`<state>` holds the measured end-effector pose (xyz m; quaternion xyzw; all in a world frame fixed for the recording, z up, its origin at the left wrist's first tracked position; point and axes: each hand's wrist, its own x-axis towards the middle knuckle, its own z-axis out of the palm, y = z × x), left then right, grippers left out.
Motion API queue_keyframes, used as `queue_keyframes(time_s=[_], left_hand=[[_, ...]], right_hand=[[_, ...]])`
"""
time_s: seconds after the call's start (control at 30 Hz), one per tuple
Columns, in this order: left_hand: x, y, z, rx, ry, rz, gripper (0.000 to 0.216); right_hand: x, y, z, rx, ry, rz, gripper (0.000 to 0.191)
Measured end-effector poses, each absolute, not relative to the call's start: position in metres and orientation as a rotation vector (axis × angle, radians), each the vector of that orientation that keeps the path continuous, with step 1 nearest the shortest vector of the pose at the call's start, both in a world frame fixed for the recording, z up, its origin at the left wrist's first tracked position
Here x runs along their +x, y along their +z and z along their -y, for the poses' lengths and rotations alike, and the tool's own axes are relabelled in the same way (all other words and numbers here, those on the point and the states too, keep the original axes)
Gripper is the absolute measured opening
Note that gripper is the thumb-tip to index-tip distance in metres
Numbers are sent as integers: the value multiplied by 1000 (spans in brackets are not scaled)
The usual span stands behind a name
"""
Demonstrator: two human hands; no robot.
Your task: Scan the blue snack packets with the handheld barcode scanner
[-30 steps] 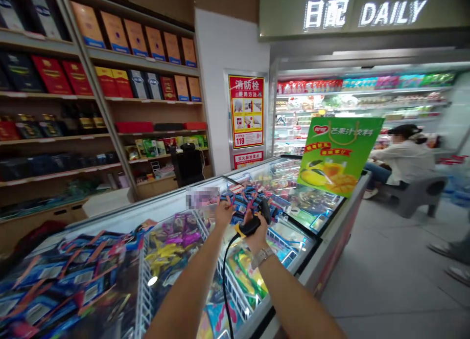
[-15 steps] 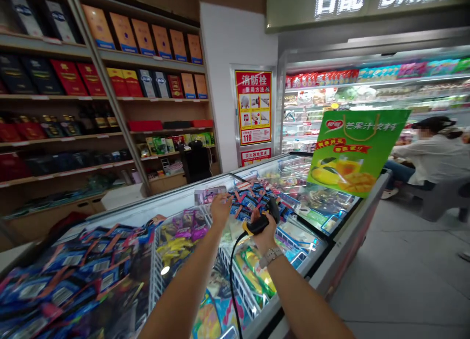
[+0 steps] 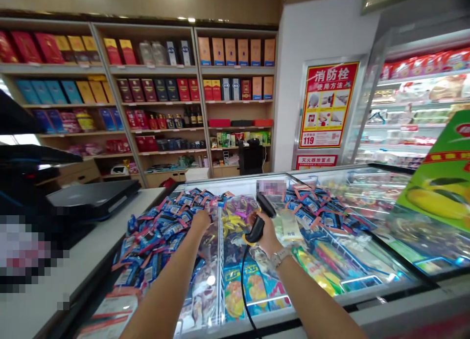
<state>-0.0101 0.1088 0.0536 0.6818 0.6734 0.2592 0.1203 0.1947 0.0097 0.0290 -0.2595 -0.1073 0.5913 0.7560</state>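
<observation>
My right hand (image 3: 267, 234) is wrapped round the grip of a black and yellow barcode scanner (image 3: 258, 226), whose black cable hangs down towards me. It is held over the glass-topped chest freezer (image 3: 266, 324). My left hand (image 3: 201, 222) is at the right edge of a heap of blue and pink packets (image 3: 165, 226) on the freezer top. Its fingers are closed and mostly turned away, so what they hold cannot be made out. A second pile of similar packets (image 3: 323, 207) lies to the right, beyond the scanner.
Under the glass are white wire baskets (image 3: 221, 265) with bagged frozen goods. A counter (image 3: 44, 300) with a dark device (image 3: 95, 197) stands at the left. Shelves of boxed bottles (image 3: 161, 89) line the back. A green mango drink carton (image 3: 440, 177) stands at the right.
The view has swung left, bringing the counter into sight. My left hand has moved from beside the right pile to the left heap. My right hand still grips the barcode scanner.
</observation>
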Motion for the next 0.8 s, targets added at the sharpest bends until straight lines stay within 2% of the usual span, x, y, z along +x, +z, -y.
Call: queue_keyframes(time_s=[0.3,0.4,0.53,0.63,0.8], left_hand=[[34,31,-94,1889,886,-1882,38],[51,21,-82,1869,1028,-1733,31],[61,12,-72,1855,1428,-1517,13],[60,7,-72,1712,1548,-1328,22],[54,5,-75,1265,1546,-1115,60]], right_hand=[[169,11,-7,-676,1476,279,17],[173,13,-9,-708,1439,285,16],[174,15,-10,-763,1430,311,18],[176,16,-11,-787,1459,323,19],[183,18,-11,-666,1454,271,10]])
